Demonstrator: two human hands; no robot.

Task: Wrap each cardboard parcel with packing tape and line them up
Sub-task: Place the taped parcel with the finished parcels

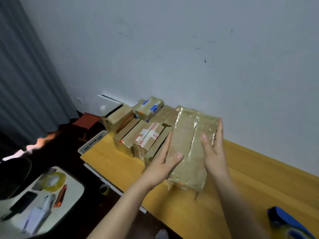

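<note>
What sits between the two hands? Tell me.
In the head view, the tape-wrapped parcel fills the gap between the left hand and the right hand; both touch its sides.

Yellow table (241, 178), grey curtain (25, 75), white slotted basket (91, 142), black phone (23, 202) — orange cutter (60, 195) nearby

Illumination is dim, flat and cool-grey across the wall (189, 49) beyond the hands. Soft glare streaks the taped parcel (188, 145) between the left hand (160, 166) and right hand (214, 152) — shadows beneath it are weak. Far left of the hands, a floor patch (41, 141) is overexposed. Focus is soft throughout; the blue object (284, 219) below the right forearm is blurred, and lines bow near the borders.
</note>
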